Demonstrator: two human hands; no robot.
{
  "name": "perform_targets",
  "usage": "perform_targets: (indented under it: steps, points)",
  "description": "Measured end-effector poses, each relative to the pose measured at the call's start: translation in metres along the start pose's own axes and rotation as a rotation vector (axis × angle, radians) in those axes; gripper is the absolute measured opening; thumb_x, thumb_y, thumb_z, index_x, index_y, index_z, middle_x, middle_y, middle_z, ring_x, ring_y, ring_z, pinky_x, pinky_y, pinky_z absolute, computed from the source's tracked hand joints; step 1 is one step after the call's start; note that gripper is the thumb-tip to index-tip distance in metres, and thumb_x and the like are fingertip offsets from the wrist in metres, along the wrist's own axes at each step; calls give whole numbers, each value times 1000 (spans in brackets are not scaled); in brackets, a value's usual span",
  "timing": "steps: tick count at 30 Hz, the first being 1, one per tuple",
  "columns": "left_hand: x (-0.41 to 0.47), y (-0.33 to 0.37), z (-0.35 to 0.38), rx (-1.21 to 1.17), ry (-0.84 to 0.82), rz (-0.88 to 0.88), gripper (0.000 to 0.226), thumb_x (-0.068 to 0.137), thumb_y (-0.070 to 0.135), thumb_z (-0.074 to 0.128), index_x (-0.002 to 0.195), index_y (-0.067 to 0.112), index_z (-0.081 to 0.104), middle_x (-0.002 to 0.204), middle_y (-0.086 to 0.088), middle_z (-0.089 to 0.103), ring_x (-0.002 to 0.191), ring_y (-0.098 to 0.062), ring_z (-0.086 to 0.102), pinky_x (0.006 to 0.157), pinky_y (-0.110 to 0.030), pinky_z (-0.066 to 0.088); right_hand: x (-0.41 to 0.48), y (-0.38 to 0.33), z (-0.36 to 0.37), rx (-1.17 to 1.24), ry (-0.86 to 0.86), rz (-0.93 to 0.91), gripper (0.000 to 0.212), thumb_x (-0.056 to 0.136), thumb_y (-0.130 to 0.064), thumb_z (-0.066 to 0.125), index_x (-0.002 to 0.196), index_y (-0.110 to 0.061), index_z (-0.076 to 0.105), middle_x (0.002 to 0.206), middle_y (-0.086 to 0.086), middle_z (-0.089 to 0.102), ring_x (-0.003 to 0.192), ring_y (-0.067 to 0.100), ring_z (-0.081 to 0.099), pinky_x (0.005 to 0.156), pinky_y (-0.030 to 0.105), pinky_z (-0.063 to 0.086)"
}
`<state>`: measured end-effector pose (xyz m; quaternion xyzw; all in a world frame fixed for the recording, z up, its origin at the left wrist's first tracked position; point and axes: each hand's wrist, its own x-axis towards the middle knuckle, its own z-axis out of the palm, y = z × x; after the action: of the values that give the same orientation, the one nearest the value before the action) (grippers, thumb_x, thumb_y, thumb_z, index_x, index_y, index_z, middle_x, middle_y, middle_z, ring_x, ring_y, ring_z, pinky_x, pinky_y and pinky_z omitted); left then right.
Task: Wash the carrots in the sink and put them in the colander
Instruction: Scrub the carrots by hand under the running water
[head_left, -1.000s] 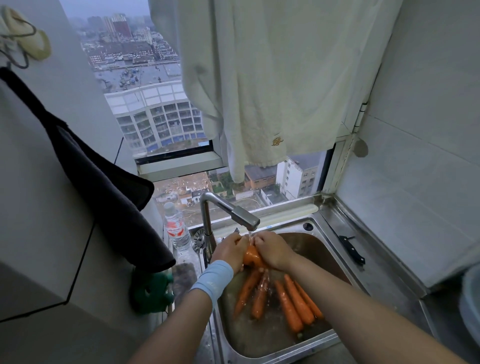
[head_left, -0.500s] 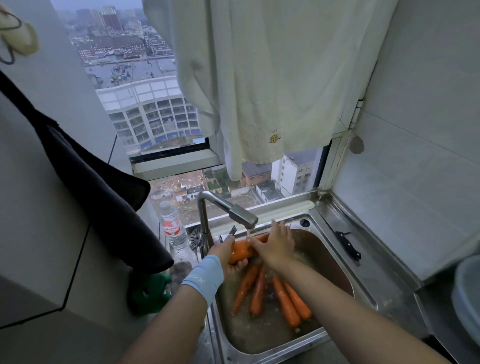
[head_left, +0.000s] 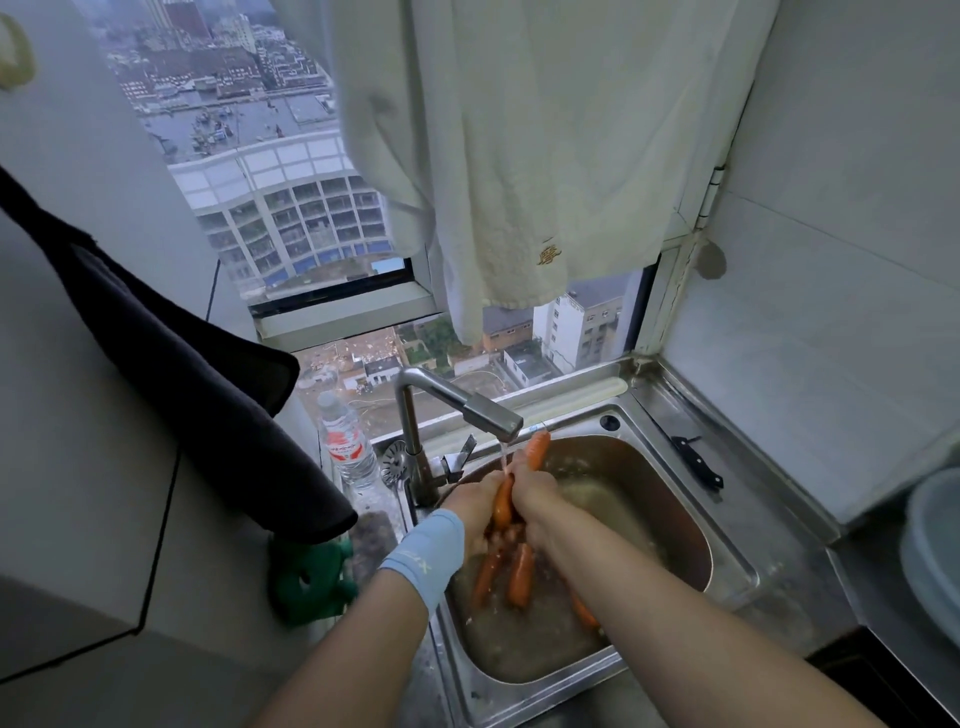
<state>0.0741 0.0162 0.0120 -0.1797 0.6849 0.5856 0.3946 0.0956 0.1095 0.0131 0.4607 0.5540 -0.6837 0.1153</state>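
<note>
Carrot (head_left: 538, 450) is standing nearly upright under the running tap (head_left: 467, 405), left hand (head_left: 474, 508) and right hand (head_left: 536, 494) both wrapped tight around it, one end poking out up top. Other carrots (head_left: 521, 574) are lying in the water at the bottom of the sink (head_left: 737, 567).
</note>
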Motion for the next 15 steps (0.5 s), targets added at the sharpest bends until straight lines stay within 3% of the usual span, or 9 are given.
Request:
perform_targets:
  steps: [2, 4, 7, 8, 10, 12, 15]
  points:
    - [8, 0, -4, 64, 51, -9, 42, 98, 49, 48, 106, 10, 61, 59, -10, 51, 48, -21, 48, 48, -25, 39, -5, 1, 3, 47, -54, -1, 35, 107, -38, 49, 103, -5, 60, 93, 19, 68, 87, 37, 68, 63, 41, 57]
    - [8, 1, -9, 91, 72, -30, 42, 99, 51, 44, 109, 12, 58, 59, -8, 46, 45, -19, 44, 45, -22, 36, -4, 5, 4, 74, -121, -26, 24, 102, -25, 59, 108, -2, 63, 94, 20, 69, 84, 35, 68, 55, 36, 54]
    - [7, -2, -10, 240, 64, 25, 48, 100, 55, 39, 116, 15, 60, 58, -7, 50, 48, -19, 47, 49, -24, 40, -6, 7, 5, 48, -64, -79, 29, 101, -26, 60, 117, -1, 59, 98, 20, 69, 89, 35, 69, 81, 47, 60]
    - [5, -2, -8, 319, 41, 82, 46, 102, 52, 35, 122, 19, 60, 59, -6, 50, 50, -20, 48, 51, -26, 41, -7, 6, 5, 7, -20, -97, 31, 104, -31, 54, 114, -2, 59, 94, 18, 68, 89, 34, 68, 84, 46, 59]
    - [-1, -4, -5, 434, -15, 202, 41, 106, 46, 29, 131, 31, 57, 68, -5, 52, 60, -20, 50, 60, -33, 45, -14, 2, 7, -46, 50, -111, 44, 108, -46, 41, 103, -6, 59, 85, 12, 64, 81, 28, 64, 75, 38, 55]
    - [-4, -3, -4, 481, -13, 274, 48, 106, 48, 32, 136, 19, 57, 80, -1, 55, 70, -18, 53, 76, -39, 48, -16, 2, 10, -59, 97, -90, 53, 108, -54, 32, 97, -9, 57, 79, 9, 60, 73, 24, 59, 69, 34, 48]
    - [-1, -6, -10, 513, 12, 299, 47, 106, 46, 32, 131, 15, 57, 83, 0, 53, 67, -15, 51, 77, -39, 46, -10, 7, 10, 6, -15, -54, 50, 108, -50, 38, 115, -6, 61, 91, 12, 64, 93, 31, 64, 92, 45, 55]
